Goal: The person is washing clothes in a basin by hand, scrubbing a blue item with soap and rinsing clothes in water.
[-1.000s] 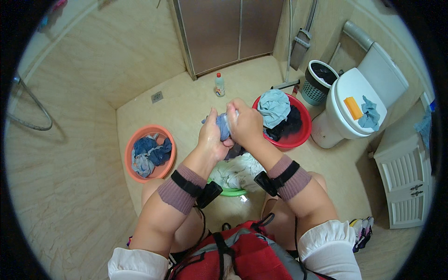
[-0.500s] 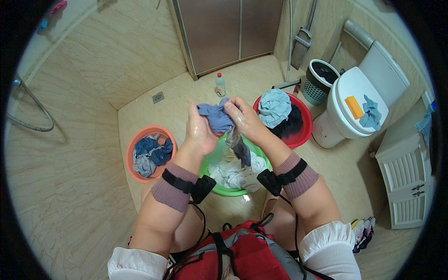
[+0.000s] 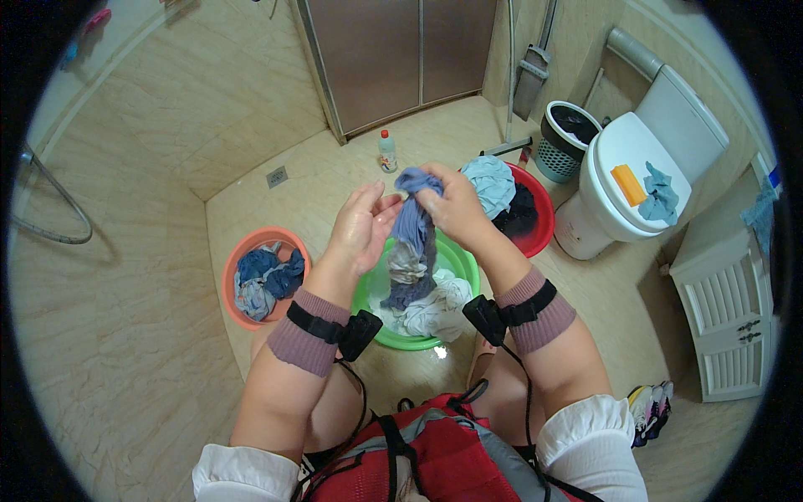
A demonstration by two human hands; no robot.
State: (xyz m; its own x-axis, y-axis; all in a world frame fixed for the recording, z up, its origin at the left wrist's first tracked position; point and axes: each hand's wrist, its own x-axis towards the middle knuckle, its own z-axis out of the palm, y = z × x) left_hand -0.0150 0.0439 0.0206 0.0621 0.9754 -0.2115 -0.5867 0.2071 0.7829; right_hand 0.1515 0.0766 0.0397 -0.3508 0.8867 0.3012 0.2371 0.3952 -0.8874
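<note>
Nearest the camera, a red and grey backpack (image 3: pixel 418 456) sat against the person's chest, and both forearms rose from white rolled sleeves, each wrapped in a mauve wristband with a black strap and small black box.

The left hand (image 3: pixel 361 227) was open, its fingers loosely spread and palm turned toward the cloth, with the fingertips close beside the blue-grey garment (image 3: pixel 411 243); whether they actually touched it could not be told. The right hand (image 3: pixel 452 203) was closed around the top of that garment, gripping it in a bunch, so the wet cloth hung down twisted from the fist into the green basin (image 3: pixel 462 266). The basin stood on the tiled floor just in front of the person's knees and held pale laundry (image 3: pixel 435 309) in water, with the garment's lower end resting among it.

To the left of the green basin stood an orange basin (image 3: pixel 237 261) with blue and grey clothes. Behind the right hand was a red basin (image 3: pixel 542 201) heaped with a light blue cloth and dark items. A small bottle (image 3: pixel 386 151) with a red cap stood farther back on the floor. To the right were a dark waste basket (image 3: pixel 567 138) and a white toilet (image 3: pixel 636 167), its closed lid carrying an orange bar and a blue rag.
</note>
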